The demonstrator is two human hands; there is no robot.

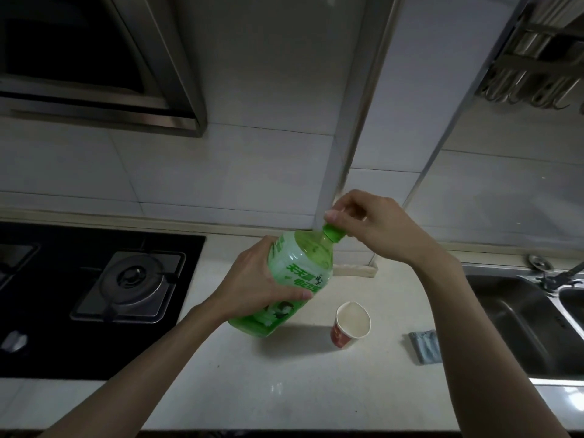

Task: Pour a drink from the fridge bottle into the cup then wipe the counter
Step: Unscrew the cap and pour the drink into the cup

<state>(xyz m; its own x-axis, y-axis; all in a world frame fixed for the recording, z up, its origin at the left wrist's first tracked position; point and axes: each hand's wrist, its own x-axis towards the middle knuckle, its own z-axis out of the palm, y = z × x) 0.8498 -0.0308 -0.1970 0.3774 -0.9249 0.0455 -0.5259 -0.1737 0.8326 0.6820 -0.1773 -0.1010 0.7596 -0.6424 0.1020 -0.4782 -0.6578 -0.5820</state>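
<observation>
Gripping bottle (298, 270), cap (333, 233); cup (351, 324) just beside

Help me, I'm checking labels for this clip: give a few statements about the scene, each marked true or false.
1. The left hand holds the green bottle by its body. True.
2. The cap is off the bottle. False: it sits on the neck, pinched by the fingers of the right hand.
3. The paper cup stands on the counter right of the bottle. True.
4. The grey cloth lies in the sink. False: it lies on the counter beside the sink.
</observation>
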